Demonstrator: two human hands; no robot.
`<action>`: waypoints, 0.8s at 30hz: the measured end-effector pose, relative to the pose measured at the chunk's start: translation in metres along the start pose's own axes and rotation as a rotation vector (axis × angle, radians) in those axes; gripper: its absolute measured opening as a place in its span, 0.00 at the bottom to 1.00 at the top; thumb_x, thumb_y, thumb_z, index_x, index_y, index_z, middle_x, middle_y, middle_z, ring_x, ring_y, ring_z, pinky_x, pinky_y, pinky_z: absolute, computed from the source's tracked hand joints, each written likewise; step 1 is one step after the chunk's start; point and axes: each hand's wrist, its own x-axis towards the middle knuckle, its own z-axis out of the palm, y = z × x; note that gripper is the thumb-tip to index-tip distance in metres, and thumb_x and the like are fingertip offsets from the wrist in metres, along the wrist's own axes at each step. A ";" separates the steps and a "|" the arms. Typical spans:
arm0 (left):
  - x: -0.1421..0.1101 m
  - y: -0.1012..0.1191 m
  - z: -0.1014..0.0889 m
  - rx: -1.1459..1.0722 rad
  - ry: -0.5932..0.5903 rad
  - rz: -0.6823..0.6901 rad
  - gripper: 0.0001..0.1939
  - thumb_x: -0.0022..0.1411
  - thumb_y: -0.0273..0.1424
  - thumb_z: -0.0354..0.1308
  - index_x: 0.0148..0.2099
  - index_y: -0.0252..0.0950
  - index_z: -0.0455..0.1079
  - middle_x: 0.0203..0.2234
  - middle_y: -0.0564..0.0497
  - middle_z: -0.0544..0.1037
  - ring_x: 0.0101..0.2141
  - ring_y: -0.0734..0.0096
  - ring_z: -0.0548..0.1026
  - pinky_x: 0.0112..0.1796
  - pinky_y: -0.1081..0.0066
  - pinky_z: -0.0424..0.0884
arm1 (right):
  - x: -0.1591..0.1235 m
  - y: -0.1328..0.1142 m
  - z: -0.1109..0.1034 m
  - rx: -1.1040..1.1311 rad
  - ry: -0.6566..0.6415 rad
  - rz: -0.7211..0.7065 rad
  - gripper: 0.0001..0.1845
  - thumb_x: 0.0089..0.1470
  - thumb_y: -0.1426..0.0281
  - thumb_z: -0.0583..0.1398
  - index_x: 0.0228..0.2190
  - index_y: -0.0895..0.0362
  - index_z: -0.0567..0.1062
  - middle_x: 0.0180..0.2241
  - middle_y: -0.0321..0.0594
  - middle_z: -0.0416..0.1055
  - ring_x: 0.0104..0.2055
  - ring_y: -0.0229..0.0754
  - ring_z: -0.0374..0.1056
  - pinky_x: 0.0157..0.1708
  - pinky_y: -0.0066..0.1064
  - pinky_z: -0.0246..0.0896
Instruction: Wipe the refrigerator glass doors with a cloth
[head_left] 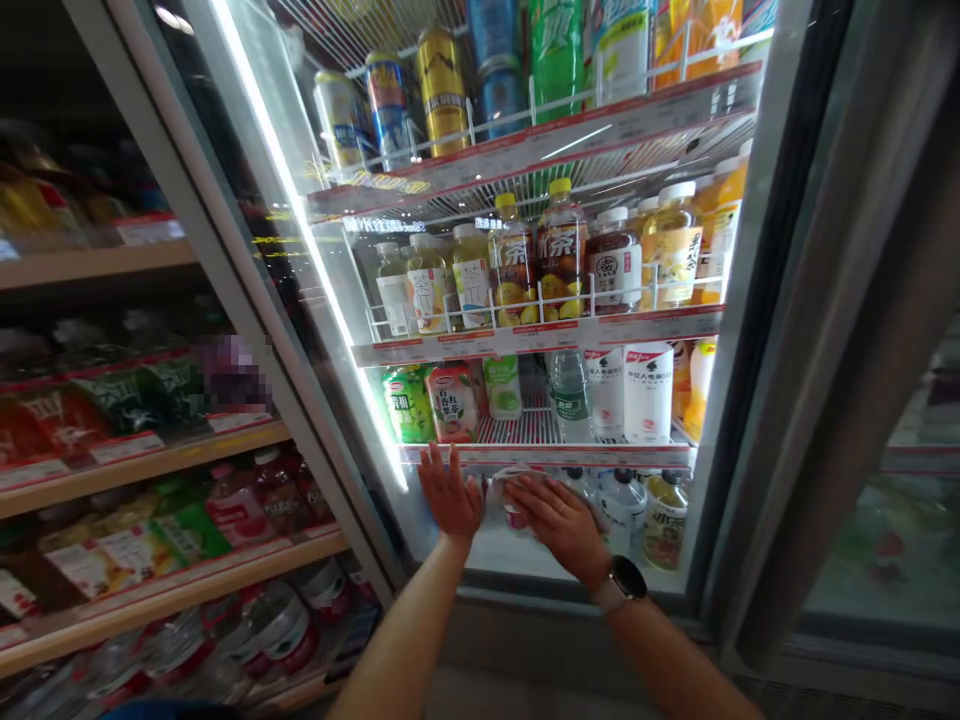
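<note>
Glass-door drinks cooler [337, 300] | left hand [450, 492] lay open, fingers spread flat against shelf price strip [547, 456] | right hand [559, 525] flat over blurred pale bottle [499, 500], grip unclear | contact was even

Right hand [559, 527] covers a bottle [496, 497], perhaps — left hand [450, 492] beside it.

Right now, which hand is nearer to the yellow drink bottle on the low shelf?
The right hand is nearer, left of the yellow drink bottle; the left hand lies farther left, past the right hand.
</note>
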 end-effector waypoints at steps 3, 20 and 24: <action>-0.001 -0.001 0.000 -0.017 0.005 -0.009 0.31 0.69 0.32 0.42 0.72 0.37 0.43 0.70 0.40 0.45 0.69 0.54 0.43 0.66 0.46 0.45 | 0.022 0.016 -0.020 -0.132 0.127 0.133 0.23 0.64 0.80 0.50 0.54 0.53 0.73 0.54 0.37 0.74 0.65 0.40 0.59 0.67 0.39 0.50; -0.007 -0.003 0.001 -0.005 -0.048 -0.030 0.31 0.70 0.34 0.41 0.71 0.36 0.44 0.70 0.39 0.45 0.69 0.52 0.43 0.66 0.44 0.45 | 0.042 0.019 -0.011 -0.138 0.410 0.413 0.33 0.62 0.80 0.48 0.66 0.50 0.57 0.58 0.40 0.69 0.64 0.49 0.61 0.65 0.48 0.54; -0.004 -0.002 0.001 -0.006 -0.031 -0.023 0.30 0.70 0.34 0.41 0.71 0.35 0.44 0.70 0.37 0.45 0.69 0.52 0.42 0.65 0.44 0.45 | 0.028 0.003 0.002 -0.040 0.268 0.318 0.31 0.63 0.80 0.48 0.64 0.51 0.60 0.56 0.40 0.71 0.62 0.43 0.64 0.66 0.41 0.53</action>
